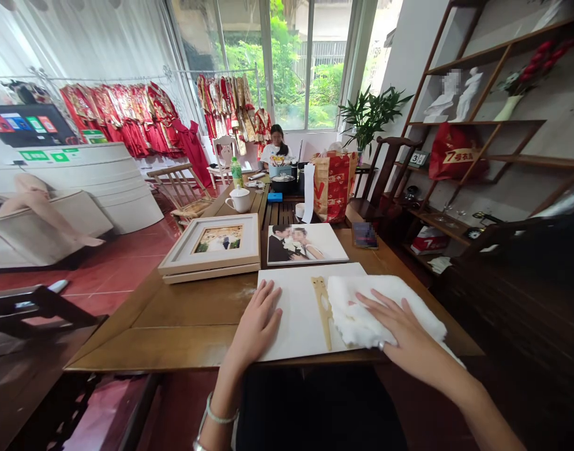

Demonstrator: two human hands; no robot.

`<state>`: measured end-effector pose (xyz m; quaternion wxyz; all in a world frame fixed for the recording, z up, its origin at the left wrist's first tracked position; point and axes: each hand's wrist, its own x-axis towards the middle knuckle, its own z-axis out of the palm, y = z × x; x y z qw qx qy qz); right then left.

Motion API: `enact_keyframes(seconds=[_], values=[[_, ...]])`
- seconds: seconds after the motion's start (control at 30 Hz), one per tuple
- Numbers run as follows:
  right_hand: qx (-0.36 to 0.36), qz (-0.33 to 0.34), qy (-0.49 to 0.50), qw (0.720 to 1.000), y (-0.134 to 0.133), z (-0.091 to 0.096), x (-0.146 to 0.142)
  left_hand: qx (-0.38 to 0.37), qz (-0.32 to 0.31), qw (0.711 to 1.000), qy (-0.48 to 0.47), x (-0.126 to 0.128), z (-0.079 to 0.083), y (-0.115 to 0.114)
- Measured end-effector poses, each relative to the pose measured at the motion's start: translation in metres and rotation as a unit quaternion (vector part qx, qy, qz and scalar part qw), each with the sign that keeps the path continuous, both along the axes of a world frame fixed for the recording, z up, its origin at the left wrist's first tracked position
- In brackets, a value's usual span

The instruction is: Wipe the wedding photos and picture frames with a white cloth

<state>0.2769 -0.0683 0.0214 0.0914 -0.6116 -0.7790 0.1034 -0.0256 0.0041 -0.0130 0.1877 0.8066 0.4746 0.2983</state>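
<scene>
On the near part of the table lies a white panel. My left hand rests flat on its left side, fingers stretched out. My right hand lies spread over a folded white fluffy towel, pressing it against the panel's right part; a ring is on one finger. Between the hands is a flat tan comb-like piece with a tapered lower end, its right edge against the towel. Behind the panel lies a couple's photo print. Stacked frames, the upper one a light wooden picture frame, lie to the left.
Farther back on the wooden table stand a white cup, a green-capped bottle, a blue box and a red-and-tan paper bag. A small dark card lies at right. Another person sits at the far end.
</scene>
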Motion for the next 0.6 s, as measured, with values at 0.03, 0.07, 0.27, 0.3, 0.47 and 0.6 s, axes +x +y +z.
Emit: enact_keyframes(seconds=[0.03,0.07,0.27,0.3,0.47,0.6], values=[[0.001,-0.008,0.002,1.0,0.013,0.0,0.0,0.0,0.0,1.0,-0.001,0.0,0.0,0.0],[-0.001,-0.016,0.004,1.0,0.026,0.0,0.001,0.0,0.0,1.0,-0.002,0.0,0.0,0.0],[-0.007,-0.033,0.007,0.999,0.084,0.001,0.002,-0.005,0.002,1.0,-0.002,0.0,0.001,-0.001],[-0.006,-0.033,0.007,0.999,0.086,0.001,0.001,-0.005,0.003,1.0,-0.002,0.0,0.001,-0.001],[-0.002,-0.01,-0.009,1.0,0.055,0.0,0.0,-0.009,0.003,1.0,0.003,0.0,0.003,-0.001],[0.004,0.032,-0.02,0.999,-0.001,0.0,0.004,-0.011,0.001,1.0,0.011,0.0,0.003,-0.001]])
